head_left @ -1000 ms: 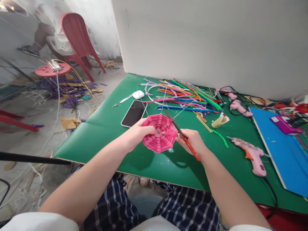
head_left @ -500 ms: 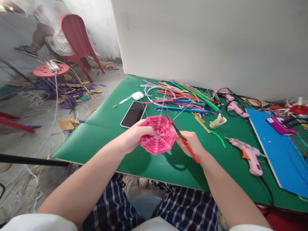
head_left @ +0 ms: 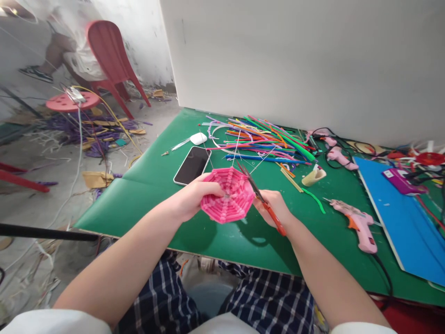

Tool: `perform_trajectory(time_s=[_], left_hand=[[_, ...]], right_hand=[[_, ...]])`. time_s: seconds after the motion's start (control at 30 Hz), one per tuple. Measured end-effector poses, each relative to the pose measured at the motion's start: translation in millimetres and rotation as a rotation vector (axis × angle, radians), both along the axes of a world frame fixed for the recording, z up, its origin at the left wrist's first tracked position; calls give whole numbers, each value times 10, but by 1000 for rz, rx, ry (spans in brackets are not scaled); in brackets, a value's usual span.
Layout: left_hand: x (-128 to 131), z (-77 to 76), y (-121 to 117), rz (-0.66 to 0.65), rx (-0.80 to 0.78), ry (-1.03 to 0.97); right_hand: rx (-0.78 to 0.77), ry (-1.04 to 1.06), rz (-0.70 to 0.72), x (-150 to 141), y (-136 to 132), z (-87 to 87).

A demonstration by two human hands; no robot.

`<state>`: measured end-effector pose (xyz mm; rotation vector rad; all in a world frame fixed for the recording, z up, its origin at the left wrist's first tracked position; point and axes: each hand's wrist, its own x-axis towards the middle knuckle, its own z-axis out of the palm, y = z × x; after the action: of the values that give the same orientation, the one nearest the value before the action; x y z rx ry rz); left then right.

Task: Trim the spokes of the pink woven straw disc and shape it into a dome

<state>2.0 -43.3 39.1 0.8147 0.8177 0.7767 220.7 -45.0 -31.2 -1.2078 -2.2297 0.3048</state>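
A pink woven octagon (head_left: 229,206) with thin wire spokes sticking out past its far edge is held above the table. My left hand (head_left: 194,195) is closed on its left side, thumb on the front near the centre and the other fingers hidden behind. In my right hand (head_left: 276,206) are scissors (head_left: 259,192) with orange-red handles, their dark blades pointing up and away beside the octagon's right edge. The right fingers are curled near that edge; whether they also touch the octagon I cannot tell.
On the green table (head_left: 139,199) lie a phone (head_left: 193,164), a white case (head_left: 198,138), many coloured pipe cleaners (head_left: 264,139), a pink glue gun (head_left: 358,222) and a blue board (head_left: 392,213). Left, a person sits on a red chair (head_left: 107,51) near a red stool (head_left: 57,102).
Almost nothing differs. The view has shifted very slightly, and both hands keep hold of the octagon and the scissors in nearly the same place.
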Motion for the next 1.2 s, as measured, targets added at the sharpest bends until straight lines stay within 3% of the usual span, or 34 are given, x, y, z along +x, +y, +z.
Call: perform_trajectory(time_s=[0.4, 0.63, 0.77, 0.9, 1.03, 1.2], left_hand=[[-19, -56, 41, -13, -48, -6], [-54, -55, 65, -192, -74, -87], [-23, -44, 42, -103, -59, -31], [11, -22, -1, 42, 72, 52], [14, -8, -24, 35, 178, 109], [10, -16, -5, 43, 169, 137]], right_hand=[[13, 5, 1, -19, 5, -7], [-4, 0, -13, -21, 3, 2], [-5, -1, -16, -21, 3, 17], [-16, 7, -26, -24, 5, 25], [-18, 8, -42, -33, 11, 14], [-78, 37, -48, -25, 29, -13]])
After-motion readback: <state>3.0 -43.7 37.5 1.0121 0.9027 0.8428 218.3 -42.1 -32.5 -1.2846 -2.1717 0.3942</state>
